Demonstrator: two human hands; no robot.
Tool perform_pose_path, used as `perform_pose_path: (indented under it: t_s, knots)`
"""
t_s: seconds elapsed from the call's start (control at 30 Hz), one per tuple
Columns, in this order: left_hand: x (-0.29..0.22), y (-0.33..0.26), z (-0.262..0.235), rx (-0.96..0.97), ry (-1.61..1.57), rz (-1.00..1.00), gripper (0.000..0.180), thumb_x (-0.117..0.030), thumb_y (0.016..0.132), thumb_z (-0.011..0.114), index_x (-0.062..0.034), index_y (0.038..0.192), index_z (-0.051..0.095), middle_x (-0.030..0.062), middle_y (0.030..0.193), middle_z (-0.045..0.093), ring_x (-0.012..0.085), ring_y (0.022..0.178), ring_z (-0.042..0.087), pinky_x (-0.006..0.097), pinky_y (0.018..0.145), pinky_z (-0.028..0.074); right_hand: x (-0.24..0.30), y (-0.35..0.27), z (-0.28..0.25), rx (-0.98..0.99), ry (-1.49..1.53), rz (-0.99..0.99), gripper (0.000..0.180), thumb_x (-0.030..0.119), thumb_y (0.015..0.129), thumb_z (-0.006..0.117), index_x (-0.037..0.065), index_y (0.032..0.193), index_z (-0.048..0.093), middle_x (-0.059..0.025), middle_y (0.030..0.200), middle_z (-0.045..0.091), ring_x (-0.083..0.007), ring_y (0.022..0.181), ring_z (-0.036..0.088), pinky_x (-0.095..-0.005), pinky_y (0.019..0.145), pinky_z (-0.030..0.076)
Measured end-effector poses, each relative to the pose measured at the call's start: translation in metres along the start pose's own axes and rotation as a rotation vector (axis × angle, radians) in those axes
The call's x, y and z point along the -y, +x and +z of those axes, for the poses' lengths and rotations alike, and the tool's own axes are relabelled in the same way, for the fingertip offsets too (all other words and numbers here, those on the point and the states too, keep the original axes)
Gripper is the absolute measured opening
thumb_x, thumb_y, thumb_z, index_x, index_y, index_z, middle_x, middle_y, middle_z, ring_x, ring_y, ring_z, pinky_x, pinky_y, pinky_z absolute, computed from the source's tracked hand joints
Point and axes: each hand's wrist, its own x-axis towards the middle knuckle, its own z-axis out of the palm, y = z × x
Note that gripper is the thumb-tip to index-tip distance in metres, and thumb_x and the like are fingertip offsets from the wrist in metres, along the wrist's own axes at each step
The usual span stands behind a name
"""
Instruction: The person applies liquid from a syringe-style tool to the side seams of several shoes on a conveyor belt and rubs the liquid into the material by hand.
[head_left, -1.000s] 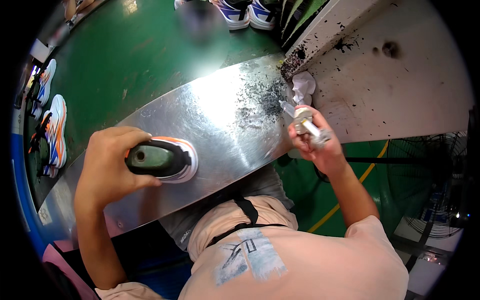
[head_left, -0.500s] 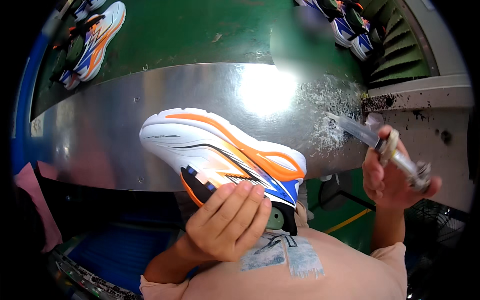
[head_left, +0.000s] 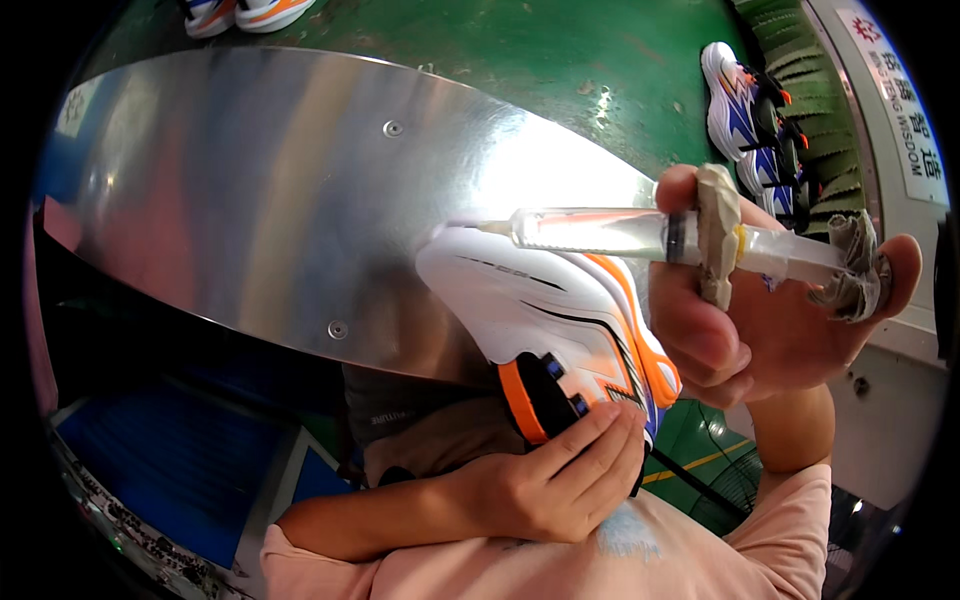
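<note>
A: Head view: how did the shoe (head_left: 560,305) point?
B: Toe to upper left, long axis oblique, over the metal tabletop (head_left: 230,190). The left hand (head_left: 565,482) clasped it; the right hand (head_left: 760,335) gripped a syringe (head_left: 595,230) (nearly level), nozzle leftward, near the toe.

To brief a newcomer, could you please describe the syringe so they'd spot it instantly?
Follow the shiny metal ledge rightward to the right hand. It holds the syringe, nozzle pointing left near the toe of the white shoe. Its clear barrel and tan-wrapped grips set it apart from that shoe.
</note>
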Motion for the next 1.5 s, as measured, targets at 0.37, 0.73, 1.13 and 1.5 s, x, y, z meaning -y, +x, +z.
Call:
perform_pose_path:
  t_s: [0.37,0.73,1.13,1.5]
  knots:
    - [0.004,0.006,0.0,-0.039,0.016,0.027,0.02,-0.014,0.08,0.05,-0.002,0.086,0.064,0.0081,0.091,0.065,0.0192,0.091,0.062,0.034,0.09,0.045,0.029,0.019,0.012,-0.171,-0.015,0.191,0.101,0.065,0.07,0.061,0.002,0.132,0.014,-0.0177,0.091,0.048,-0.0128,0.06,0.039,-0.022,0.047,0.039]
    - [0.0,0.0,0.003,-0.022,0.038,0.03,0.02,-0.013,0.08,0.05,-0.0018,0.088,0.064,0.0083,0.093,0.064,0.0195,0.092,0.061,0.033,0.09,0.045,0.027,0.012,0.028,-0.298,-0.456,0.262,0.092,0.062,0.071,0.059,-0.004,0.125,0.027,-0.015,0.079,0.053,-0.0077,0.056,0.039,-0.0168,0.045,0.032]
    - [-0.003,-0.006,-0.003,0.098,-0.065,-0.005,0.018,-0.012,0.079,0.052,-0.0036,0.09,0.063,0.0093,0.097,0.063,0.022,0.091,0.061,0.035,0.088,0.046,-0.061,-0.073,0.01,-0.392,-0.098,-0.325,0.126,0.09,0.046,0.051,-0.009,0.123,0.032,-0.0091,0.078,0.051,-0.0067,0.061,0.039,-0.0163,0.049,0.026]
    - [0.006,0.005,-0.037,0.276,0.041,-0.084,0.014,-0.007,0.074,0.06,-0.0036,0.088,0.065,0.0107,0.096,0.065,0.027,0.095,0.061,0.04,0.086,0.048,-0.084,-0.11,0.033,-0.655,0.025,0.198,0.117,0.077,0.05,0.065,-0.001,0.129,0.029,-0.0125,0.084,0.05,-0.0058,0.066,0.036,-0.0142,0.055,0.028]
